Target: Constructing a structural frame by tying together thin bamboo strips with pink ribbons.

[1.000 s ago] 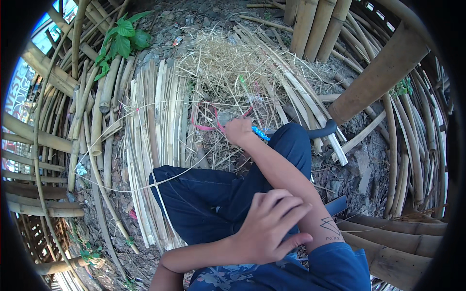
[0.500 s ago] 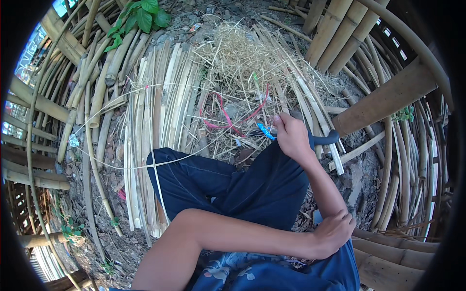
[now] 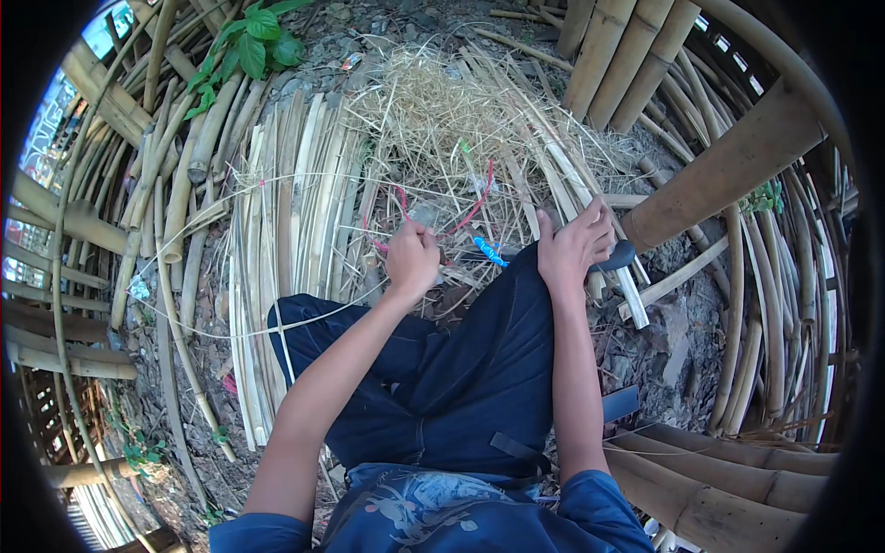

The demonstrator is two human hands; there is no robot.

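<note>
I sit on the ground with my legs in dark blue trousers (image 3: pixel 479 369). My left hand (image 3: pixel 412 260) is closed in a fist by my left knee, on a thin bamboo strip (image 3: pixel 277 324) that runs off to the left across my thigh. Red cords (image 3: pixel 475 207) lie in the straw just beyond it. My right hand (image 3: pixel 573 244) sits on my right knee, fingers curled over a pale bamboo slat (image 3: pixel 630 297). A short blue piece (image 3: pixel 489 251) lies between my hands. A dark curved object (image 3: pixel 619 256) pokes out to the right of my right hand.
Flat split bamboo slats (image 3: pixel 295 212) cover the ground ahead and to the left, with a heap of dry straw (image 3: pixel 442 111) on them. Thick bamboo poles (image 3: pixel 608 55) stand at the back right, and more bamboo poles (image 3: pixel 719 479) lie at my right. A green plant (image 3: pixel 249 41) grows at the back left.
My left arm, which was folded across my lap, has reached forward to the straw beside the knee. My right hand has shifted right along the knee.
</note>
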